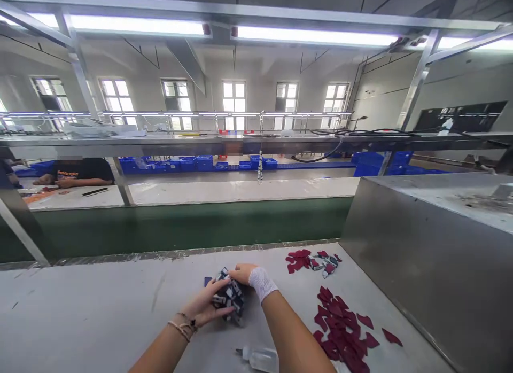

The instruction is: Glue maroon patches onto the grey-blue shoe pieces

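Observation:
A cluster of small dark and silvery-white pieces (pixel 230 297) is between my two hands, low on the white table. My left hand (pixel 206 303) curves round its left side, thumb and fingers against the pieces. On the upper right of the cluster rests my right hand (pixel 242 273), fingers bent and partly hidden, with a white mesh band at the wrist. A small blue piece (pixel 207 281) shows just left of the cluster. Nearer to me lies a clear bottle (pixel 261 358) with a dark tip, partly covered by my right forearm.
Dark red flat pieces (pixel 344 330) lie heaped at the right, with a smaller group of red and grey-white pieces (pixel 324 263) behind. A metal box (pixel 417 255) borders the table's right side. Across the green divider (pixel 240 220), a person (pixel 86 171) sits at far left.

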Demonstrator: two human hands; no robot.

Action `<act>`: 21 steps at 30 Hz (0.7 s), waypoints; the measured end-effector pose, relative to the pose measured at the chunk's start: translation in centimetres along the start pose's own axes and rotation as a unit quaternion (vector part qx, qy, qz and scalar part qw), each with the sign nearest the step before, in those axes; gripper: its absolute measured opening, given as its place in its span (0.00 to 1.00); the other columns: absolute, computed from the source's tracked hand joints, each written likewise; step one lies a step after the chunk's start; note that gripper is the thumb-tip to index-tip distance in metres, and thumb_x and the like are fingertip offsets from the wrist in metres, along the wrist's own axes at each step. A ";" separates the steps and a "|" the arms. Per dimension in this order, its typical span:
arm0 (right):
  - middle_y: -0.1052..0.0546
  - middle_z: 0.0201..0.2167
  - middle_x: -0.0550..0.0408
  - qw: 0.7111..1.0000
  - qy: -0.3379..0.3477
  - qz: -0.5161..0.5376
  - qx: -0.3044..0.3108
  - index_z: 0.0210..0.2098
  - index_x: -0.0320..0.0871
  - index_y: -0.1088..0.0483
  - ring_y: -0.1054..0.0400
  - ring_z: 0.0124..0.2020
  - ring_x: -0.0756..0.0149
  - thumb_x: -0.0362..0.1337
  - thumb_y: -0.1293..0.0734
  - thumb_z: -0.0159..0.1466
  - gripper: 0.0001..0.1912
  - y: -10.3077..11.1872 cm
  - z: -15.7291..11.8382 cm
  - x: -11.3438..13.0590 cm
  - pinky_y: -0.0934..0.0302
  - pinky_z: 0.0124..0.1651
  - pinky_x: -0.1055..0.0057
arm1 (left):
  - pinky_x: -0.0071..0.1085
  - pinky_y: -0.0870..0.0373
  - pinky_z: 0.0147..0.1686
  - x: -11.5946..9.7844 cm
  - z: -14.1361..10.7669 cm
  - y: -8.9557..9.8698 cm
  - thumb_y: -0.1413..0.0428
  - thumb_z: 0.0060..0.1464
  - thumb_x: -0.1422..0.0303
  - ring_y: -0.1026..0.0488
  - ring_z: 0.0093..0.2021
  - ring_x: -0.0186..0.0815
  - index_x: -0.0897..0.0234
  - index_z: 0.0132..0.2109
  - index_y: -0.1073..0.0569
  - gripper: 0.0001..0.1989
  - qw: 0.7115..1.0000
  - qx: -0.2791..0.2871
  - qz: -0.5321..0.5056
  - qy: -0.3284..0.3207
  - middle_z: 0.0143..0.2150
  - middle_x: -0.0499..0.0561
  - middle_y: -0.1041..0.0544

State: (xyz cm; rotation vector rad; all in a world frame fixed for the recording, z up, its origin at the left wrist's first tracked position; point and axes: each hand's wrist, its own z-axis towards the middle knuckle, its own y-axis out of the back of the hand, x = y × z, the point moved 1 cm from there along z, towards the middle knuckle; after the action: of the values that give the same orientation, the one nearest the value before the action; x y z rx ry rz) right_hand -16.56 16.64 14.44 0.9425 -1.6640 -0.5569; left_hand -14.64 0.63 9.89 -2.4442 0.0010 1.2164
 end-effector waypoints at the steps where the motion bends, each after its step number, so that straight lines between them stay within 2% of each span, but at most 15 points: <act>1: 0.26 0.54 0.48 1.000 -0.005 -0.004 0.001 0.55 0.42 0.30 0.27 0.49 0.58 0.42 0.33 0.70 0.16 -0.4 0.3 -0.3 0.30 0.50 0.55 | 0.46 0.19 0.41 -0.2 -0.2 0.4 0.31 0.47 0.63 0.19 0.45 0.49 0.62 0.61 0.37 0.37 1.000 -0.006 0.018 0.000 0.47 0.62 0.20; 5: 0.28 0.57 0.47 1.000 0.013 -0.006 -0.026 0.57 0.42 0.31 0.29 0.53 0.55 0.43 0.33 0.70 0.19 -0.8 -0.5 -2.4 0.33 0.54 0.50 | 0.47 0.19 0.44 -0.8 -1.5 2.5 0.32 0.47 0.57 0.19 0.43 0.46 0.55 0.67 0.43 0.45 0.992 -0.050 0.109 -0.024 0.57 0.60 0.24; 8: 0.30 0.60 0.46 0.998 0.030 -0.008 -0.052 0.58 0.44 0.32 0.32 0.57 0.53 0.44 0.34 0.70 0.20 -1.2 -3.5 -4.4 0.36 0.58 0.48 | 0.45 0.20 0.42 -1.3 -2.7 4.5 0.36 0.49 0.49 0.19 0.40 0.43 0.51 0.68 0.42 0.42 0.969 -0.104 0.217 -0.060 0.63 0.59 0.29; 10: 0.31 0.61 0.46 0.998 0.023 -0.023 -0.050 0.58 0.45 0.32 0.34 0.58 0.52 0.46 0.34 0.70 0.20 -2.6 -6.2 -5.3 0.39 0.60 0.46 | 0.46 0.21 0.41 -1.7 -3.2 5.7 0.38 0.49 0.46 0.19 0.41 0.47 0.55 0.64 0.36 0.39 0.935 -0.144 0.311 -0.091 0.64 0.61 0.31; 13: 0.28 0.56 0.47 0.998 -0.003 -0.056 0.009 0.55 0.44 0.30 0.32 0.56 0.52 0.44 0.32 0.69 0.18 -6.1 -9.4 -5.1 0.36 0.58 0.48 | 0.54 0.27 0.51 -2.3 -3.3 6.0 0.40 0.49 0.46 0.24 0.49 0.57 0.62 0.55 0.27 0.32 0.856 -0.181 0.456 -0.166 0.62 0.64 0.30; 15: 0.27 0.56 0.47 0.996 -0.018 -0.071 0.043 0.53 0.45 0.29 0.31 0.55 0.54 0.42 0.32 0.69 0.15 -8.3 -10.3 -4.7 0.35 0.57 0.51 | 0.55 0.35 0.60 -2.5 -2.5 4.7 0.43 0.52 0.48 0.30 0.58 0.59 0.62 0.52 0.25 0.27 0.799 -0.165 0.534 -0.223 0.61 0.62 0.30; 17: 0.25 0.54 0.48 0.995 -0.020 -0.070 0.070 0.51 0.45 0.27 0.29 0.53 0.57 0.40 0.33 0.70 0.12 -9.3 -10.5 -4.8 0.33 0.55 0.54 | 0.53 0.43 0.66 -2.3 -1.1 2.1 0.45 0.56 0.50 0.36 0.65 0.56 0.56 0.54 0.25 0.24 0.747 -0.116 0.598 -0.267 0.65 0.57 0.32; 19: 0.24 0.52 0.49 0.995 -0.002 -0.056 0.087 0.48 0.43 0.26 0.28 0.52 0.57 0.41 0.32 0.69 0.11 -8.9 -10.9 -5.9 0.33 0.55 0.53 | 0.54 0.53 0.70 -1.8 0.8 -1.0 0.44 0.57 0.52 0.44 0.71 0.53 0.49 0.58 0.27 0.23 0.700 -0.054 0.650 -0.292 0.70 0.50 0.37; 21: 0.23 0.52 0.50 0.996 0.024 -0.031 0.078 0.48 0.43 0.25 0.29 0.54 0.55 0.44 0.27 0.64 0.16 -7.7 -11.7 -7.9 0.36 0.59 0.51 | 0.59 0.64 0.70 -1.1 3.0 -4.1 0.41 0.54 0.51 0.53 0.74 0.55 0.43 0.62 0.30 0.28 0.658 -0.005 0.690 -0.300 0.74 0.45 0.43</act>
State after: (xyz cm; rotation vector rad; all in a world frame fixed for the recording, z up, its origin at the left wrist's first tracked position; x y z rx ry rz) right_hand -2.41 19.78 7.50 1.1158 -1.6574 -0.4484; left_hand -16.87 5.24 10.60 -1.5798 1.9160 2.4460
